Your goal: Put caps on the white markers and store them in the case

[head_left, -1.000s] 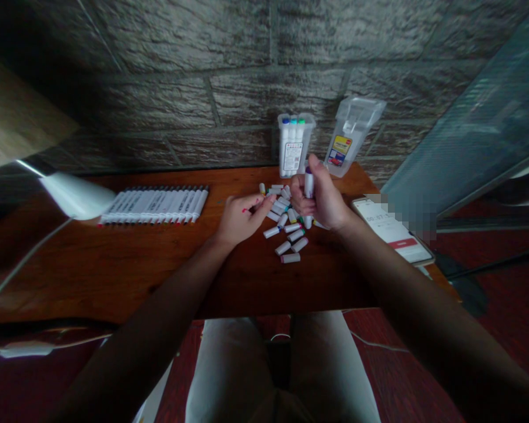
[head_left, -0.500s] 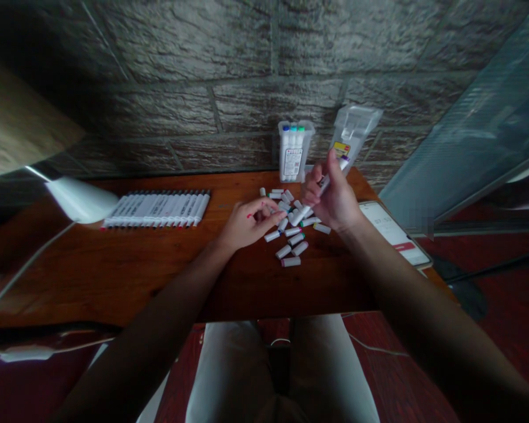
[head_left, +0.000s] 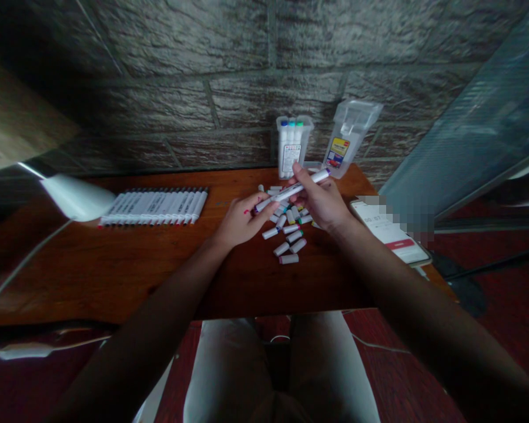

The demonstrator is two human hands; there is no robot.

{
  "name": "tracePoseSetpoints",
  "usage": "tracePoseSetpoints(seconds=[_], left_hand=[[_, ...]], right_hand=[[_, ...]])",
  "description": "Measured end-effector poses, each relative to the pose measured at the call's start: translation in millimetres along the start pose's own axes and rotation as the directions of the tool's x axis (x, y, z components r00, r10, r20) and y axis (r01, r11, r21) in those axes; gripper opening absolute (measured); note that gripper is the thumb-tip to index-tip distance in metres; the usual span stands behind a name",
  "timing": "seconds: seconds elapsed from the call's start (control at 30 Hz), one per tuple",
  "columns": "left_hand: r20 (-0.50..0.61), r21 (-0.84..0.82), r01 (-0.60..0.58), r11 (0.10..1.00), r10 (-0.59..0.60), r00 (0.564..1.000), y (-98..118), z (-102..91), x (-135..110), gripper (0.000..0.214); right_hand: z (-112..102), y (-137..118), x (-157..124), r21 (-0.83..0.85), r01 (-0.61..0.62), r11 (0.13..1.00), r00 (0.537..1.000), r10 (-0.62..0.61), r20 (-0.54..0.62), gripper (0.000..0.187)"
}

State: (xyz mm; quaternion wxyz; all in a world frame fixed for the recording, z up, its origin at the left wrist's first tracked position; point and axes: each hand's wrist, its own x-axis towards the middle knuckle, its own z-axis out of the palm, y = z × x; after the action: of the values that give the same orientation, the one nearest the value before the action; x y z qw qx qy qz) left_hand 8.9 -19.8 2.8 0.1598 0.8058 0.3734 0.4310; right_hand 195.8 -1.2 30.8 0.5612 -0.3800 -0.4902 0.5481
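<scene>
Both of my hands hold one white marker (head_left: 296,189) with purple ends, slanting up to the right over the table. My left hand (head_left: 243,218) pinches its lower left end between thumb and fingers. My right hand (head_left: 321,202) is closed around the upper right part, its thumb lying along the barrel. Below and between the hands lies a loose pile of white marker caps (head_left: 294,236) with coloured ends, partly hidden by my fingers. Behind them a clear case (head_left: 308,132) stands upright with several white markers (head_left: 291,144) inside.
An open clear plastic lid (head_left: 355,126) leans by the wall at the back right. A row of white markers (head_left: 154,207) lies at the left, beside a white lamp base (head_left: 77,198). On the right of the wooden table (head_left: 247,282) rests a phone (head_left: 408,247).
My right hand has turned and lowered the marker from steeply tilted to nearly level. My left hand has come up and taken hold of its other end.
</scene>
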Motion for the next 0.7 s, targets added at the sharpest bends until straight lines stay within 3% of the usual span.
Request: tracePoseSetpoints(seconds=[0.13,0.33,0.7], left_hand=[[-0.090,0.063,0.016,0.998,-0.010,0.996,-5,1.1,0,0.023],[-0.213,0.077,0.075,0.994,-0.057,0.975,-15,3.0,1,0.019],[-0.160,0.012,0.068,0.998,-0.065,0.985,-15,2.9,1,0.021]], right_hand=[[1,2,1,0.092,-0.079,0.993,0.997,0.078,0.020,0.035],[0,-2,3,0.183,-0.108,0.977,0.987,0.127,-0.095,0.032],[1,3,-1,0.098,-0.097,0.990,0.995,0.099,-0.011,0.036]])
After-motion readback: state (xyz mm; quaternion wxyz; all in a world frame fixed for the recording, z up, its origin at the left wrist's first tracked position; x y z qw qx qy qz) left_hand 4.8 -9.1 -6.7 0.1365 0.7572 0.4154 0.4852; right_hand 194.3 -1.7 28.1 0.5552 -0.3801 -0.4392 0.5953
